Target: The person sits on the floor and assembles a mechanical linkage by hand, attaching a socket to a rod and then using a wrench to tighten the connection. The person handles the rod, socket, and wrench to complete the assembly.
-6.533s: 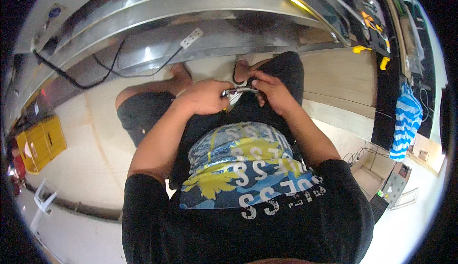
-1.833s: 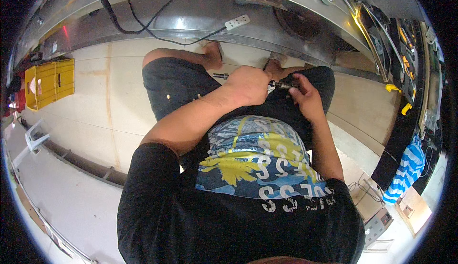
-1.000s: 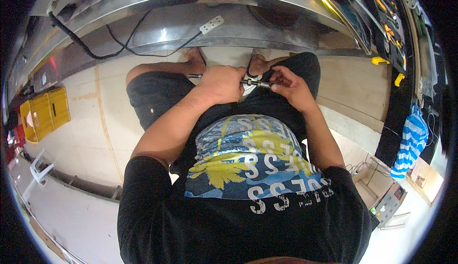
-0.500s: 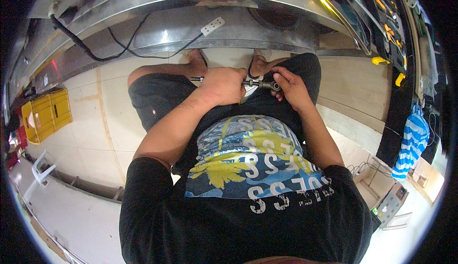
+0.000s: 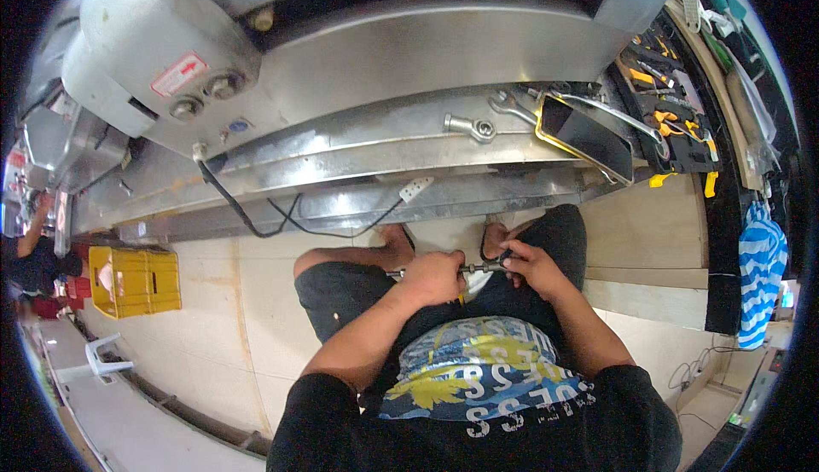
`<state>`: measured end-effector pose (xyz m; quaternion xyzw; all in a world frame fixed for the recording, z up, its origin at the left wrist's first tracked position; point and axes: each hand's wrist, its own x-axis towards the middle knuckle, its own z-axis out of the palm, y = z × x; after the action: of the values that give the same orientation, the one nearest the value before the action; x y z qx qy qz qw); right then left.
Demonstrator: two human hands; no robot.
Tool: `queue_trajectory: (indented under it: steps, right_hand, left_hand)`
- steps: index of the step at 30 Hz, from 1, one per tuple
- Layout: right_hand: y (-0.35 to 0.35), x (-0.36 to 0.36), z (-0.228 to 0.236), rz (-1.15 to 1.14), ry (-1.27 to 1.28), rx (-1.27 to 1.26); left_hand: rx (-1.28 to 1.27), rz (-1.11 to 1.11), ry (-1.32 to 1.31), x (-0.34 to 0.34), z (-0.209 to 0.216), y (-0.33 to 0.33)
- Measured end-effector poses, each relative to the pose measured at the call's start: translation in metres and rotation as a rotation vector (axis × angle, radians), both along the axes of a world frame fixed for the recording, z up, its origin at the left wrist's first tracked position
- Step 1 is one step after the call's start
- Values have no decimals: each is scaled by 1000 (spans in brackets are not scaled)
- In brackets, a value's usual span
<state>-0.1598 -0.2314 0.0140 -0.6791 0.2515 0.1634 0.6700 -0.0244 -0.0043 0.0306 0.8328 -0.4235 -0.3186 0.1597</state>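
Observation:
Over my lap, between my knees, a metal rod (image 5: 485,267) with a threaded part and nuts lies crosswise. My left hand (image 5: 432,279) is wrapped around the rod, whose thin end sticks out on the left. At the right end my right hand (image 5: 537,271) pinches the rod's ring-shaped end with thumb and fingers, which cover most of it. A second metal rod end (image 5: 471,127), with a ring and a short shank, lies on the steel bench (image 5: 358,139) ahead of me.
Beside that rod end lie a wrench (image 5: 510,107) and a dark phone (image 5: 589,138) with a yellow edge. Tools fill a black organizer (image 5: 670,105) at the right. A power strip (image 5: 416,189) hangs below the bench. A yellow crate (image 5: 136,280) and another person (image 5: 34,259) are at the left.
My view has tilted up, showing more of the bench top and machine. Both hands still hold the rod; my right fingers now cover more of its ring end.

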Motion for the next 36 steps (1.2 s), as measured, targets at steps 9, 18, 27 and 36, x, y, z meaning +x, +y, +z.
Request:
queue_trajectory:
  steps: [9,18,27,36]
  right_hand:
    - [1,-1,-7,-248,35,286]
    - [-3,-15,-26,-438,-26,616]
    - [5,-20,-17,-74,-139,372]
    - [-25,-32,-11,-260,-412,188]
  left_hand:
    - [-39,35,9,-9,0,0]
    - [-61,67,-3,-10,-3,2]
    - [40,-218,95,1,24,-9]
    - [79,-171,98,6,22,-9]
